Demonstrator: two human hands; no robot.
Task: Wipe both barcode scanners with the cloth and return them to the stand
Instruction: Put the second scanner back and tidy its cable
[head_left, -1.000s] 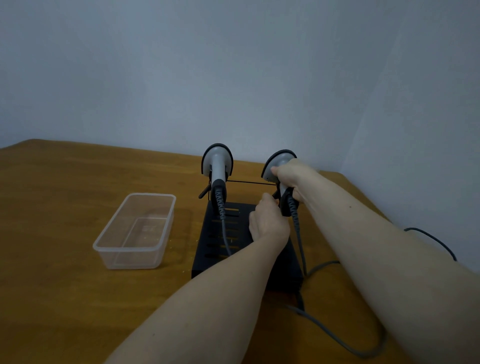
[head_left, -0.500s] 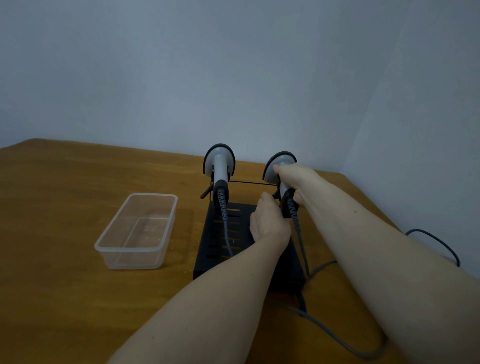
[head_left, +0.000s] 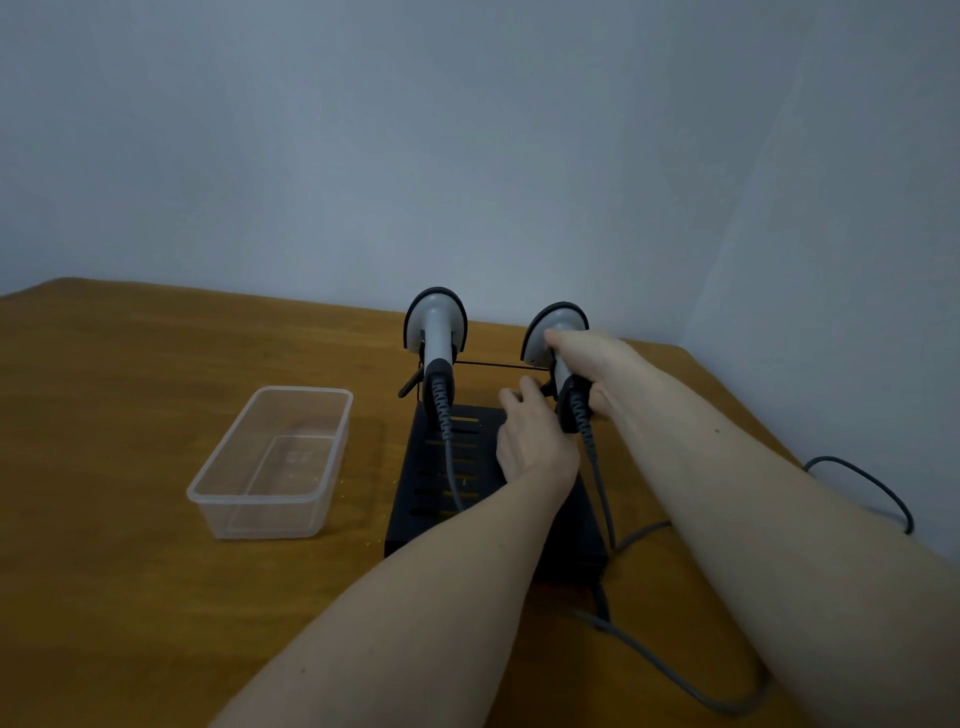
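Observation:
Two grey-and-black barcode scanners stand upright on a black slotted stand (head_left: 441, 499) at the back of the wooden table. The left scanner (head_left: 435, 332) is untouched, its coiled cable hanging down over the stand. My right hand (head_left: 592, 364) is wrapped around the right scanner (head_left: 558, 325), thumb on its head, fingers round the handle. My left hand (head_left: 535, 441) rests palm down on the stand's top just left of that scanner's handle, fingers pointing away. No cloth is visible.
A clear empty plastic tub (head_left: 275, 462) sits left of the stand. Grey cables (head_left: 675, 675) trail from the stand across the table toward me, and a black cable (head_left: 878, 488) loops at the right edge. Walls close in behind and to the right.
Both hands stay almost where they were. My left hand has slid slightly forward on the stand; my right hand keeps its grip on the right scanner.

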